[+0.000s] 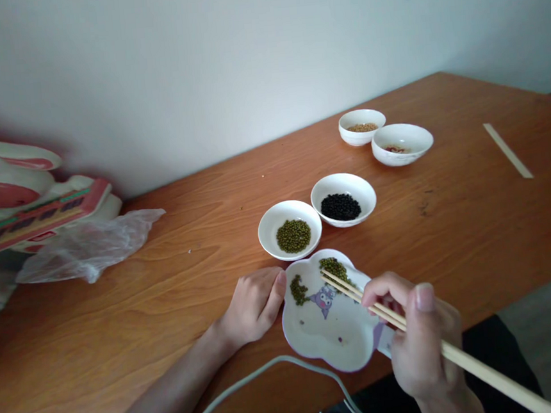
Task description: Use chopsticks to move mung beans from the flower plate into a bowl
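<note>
My right hand (424, 331) holds a pair of wooden chopsticks (386, 316). Their tips meet among green mung beans (335, 270) at the far side of a white flower-shaped dish (316, 341) with a purple rim and a cartoon figure. A smaller curved cluster of mung beans (299, 290) lies at the dish's left. My left hand (258, 304) rests on the table in a loose fist, thumb side against the dish's left rim; nothing shows in it. Just behind the dish stand a white bowl (267, 223) of mung beans and a white bowl (367, 192) of black beans.
Farther back are a white bowl (345, 123) of tan grains and another bowl (419, 137) with reddish bits. A pale flat strip (508, 150) lies at right. Clear plastic (100, 244) and a toy figure (37, 182) sit at left. A white cable (270, 363) curves in front.
</note>
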The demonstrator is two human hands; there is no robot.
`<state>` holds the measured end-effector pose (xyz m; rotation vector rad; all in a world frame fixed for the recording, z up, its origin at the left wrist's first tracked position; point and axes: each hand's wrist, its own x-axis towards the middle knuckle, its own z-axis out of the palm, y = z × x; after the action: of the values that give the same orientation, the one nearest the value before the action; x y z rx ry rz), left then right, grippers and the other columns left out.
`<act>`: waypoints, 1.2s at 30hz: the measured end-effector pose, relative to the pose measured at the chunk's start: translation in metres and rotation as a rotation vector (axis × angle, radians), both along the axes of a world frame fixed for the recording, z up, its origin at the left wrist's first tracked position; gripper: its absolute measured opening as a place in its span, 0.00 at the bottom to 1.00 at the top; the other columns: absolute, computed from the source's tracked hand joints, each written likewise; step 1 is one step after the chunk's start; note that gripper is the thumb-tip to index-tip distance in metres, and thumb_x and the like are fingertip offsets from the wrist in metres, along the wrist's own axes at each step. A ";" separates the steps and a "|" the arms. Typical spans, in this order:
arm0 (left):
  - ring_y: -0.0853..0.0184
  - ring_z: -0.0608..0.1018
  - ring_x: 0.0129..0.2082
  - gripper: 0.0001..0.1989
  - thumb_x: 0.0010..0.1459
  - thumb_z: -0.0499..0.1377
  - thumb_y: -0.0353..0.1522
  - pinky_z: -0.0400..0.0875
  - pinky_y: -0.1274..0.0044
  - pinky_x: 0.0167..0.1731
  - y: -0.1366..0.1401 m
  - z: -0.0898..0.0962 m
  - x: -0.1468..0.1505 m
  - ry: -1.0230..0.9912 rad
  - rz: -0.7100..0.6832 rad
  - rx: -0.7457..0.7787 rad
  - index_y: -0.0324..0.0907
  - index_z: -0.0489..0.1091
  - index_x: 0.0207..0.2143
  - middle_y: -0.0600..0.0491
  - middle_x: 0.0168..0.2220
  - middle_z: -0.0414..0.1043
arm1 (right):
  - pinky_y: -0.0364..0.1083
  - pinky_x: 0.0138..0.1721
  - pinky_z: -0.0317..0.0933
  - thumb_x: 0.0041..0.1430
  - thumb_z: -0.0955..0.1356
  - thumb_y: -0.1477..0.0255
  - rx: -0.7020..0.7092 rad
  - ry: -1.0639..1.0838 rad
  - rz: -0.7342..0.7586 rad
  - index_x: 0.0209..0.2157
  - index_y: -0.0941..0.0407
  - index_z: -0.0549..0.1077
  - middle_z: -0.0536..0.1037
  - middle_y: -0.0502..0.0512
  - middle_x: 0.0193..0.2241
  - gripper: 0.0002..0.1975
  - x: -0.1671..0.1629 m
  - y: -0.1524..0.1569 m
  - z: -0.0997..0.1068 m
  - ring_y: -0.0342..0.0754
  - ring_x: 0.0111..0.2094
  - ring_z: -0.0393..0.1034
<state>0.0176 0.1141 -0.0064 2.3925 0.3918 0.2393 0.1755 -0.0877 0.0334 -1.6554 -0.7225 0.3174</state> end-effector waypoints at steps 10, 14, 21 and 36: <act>0.67 0.67 0.28 0.19 0.78 0.41 0.36 0.62 0.74 0.35 0.000 0.000 -0.001 0.001 -0.004 0.000 0.44 0.57 0.31 0.55 0.29 0.64 | 0.46 0.24 0.51 0.77 0.50 0.51 -0.070 -0.020 0.004 0.26 0.55 0.73 0.68 0.51 0.19 0.36 0.001 0.002 0.000 0.45 0.21 0.61; 0.67 0.67 0.28 0.19 0.77 0.41 0.36 0.63 0.74 0.34 0.000 0.000 -0.001 0.006 0.001 0.011 0.44 0.57 0.30 0.55 0.28 0.64 | 0.46 0.24 0.51 0.77 0.51 0.51 -0.058 -0.012 0.000 0.26 0.55 0.73 0.68 0.51 0.19 0.35 0.001 0.002 0.000 0.45 0.21 0.62; 0.68 0.67 0.28 0.19 0.78 0.41 0.35 0.63 0.74 0.35 -0.001 0.000 0.000 0.000 -0.002 0.010 0.44 0.57 0.30 0.55 0.28 0.64 | 0.46 0.22 0.51 0.77 0.51 0.51 -0.062 -0.029 0.004 0.26 0.55 0.73 0.65 0.50 0.19 0.36 0.002 0.004 0.000 0.44 0.21 0.60; 0.68 0.67 0.28 0.20 0.78 0.41 0.36 0.64 0.73 0.35 -0.001 0.000 0.000 0.025 0.012 0.029 0.44 0.58 0.30 0.55 0.28 0.65 | 0.46 0.20 0.57 0.75 0.49 0.49 0.128 -0.072 0.017 0.23 0.54 0.76 0.75 0.56 0.21 0.40 0.013 -0.005 -0.001 0.48 0.22 0.69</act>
<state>0.0176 0.1130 -0.0065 2.4239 0.4172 0.2227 0.1884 -0.0928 0.0324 -1.5468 -0.7954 0.2199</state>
